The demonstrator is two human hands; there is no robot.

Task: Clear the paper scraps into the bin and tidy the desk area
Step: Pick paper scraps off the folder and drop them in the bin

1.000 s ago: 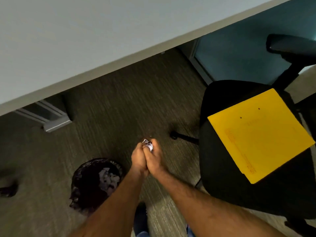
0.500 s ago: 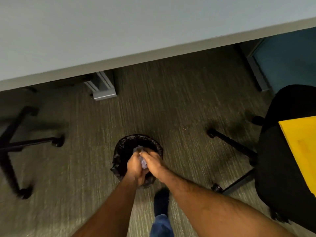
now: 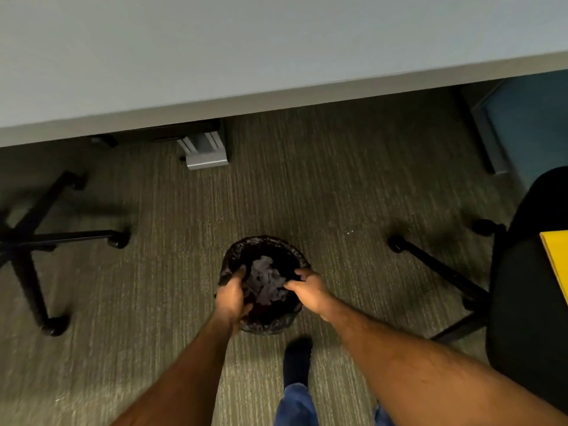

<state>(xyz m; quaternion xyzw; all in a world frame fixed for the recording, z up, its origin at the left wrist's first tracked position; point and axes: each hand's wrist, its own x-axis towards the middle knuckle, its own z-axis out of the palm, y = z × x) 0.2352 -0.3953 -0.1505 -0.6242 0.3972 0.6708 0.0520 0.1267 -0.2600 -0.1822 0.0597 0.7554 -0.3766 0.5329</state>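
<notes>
Half a second ago both hands pressed a paper wad together over the bin (image 3: pixel 264 282). Now our left hand (image 3: pixel 232 298) and right hand (image 3: pixel 309 292) are apart, fingers loosely open, empty. The scraps (image 3: pixel 266 282) lie inside the bin. Drop judged done; surface (image 3: pixel 215 56) appears bare.

A black office chair (image 3: pixel 528 290) at the right carries a yellow folder (image 3: pixel 558 259) on its seat. A second chair's black wheeled base (image 3: pixel 33 244) stands on striped carpet (image 3: pixel 307 186) at left.
</notes>
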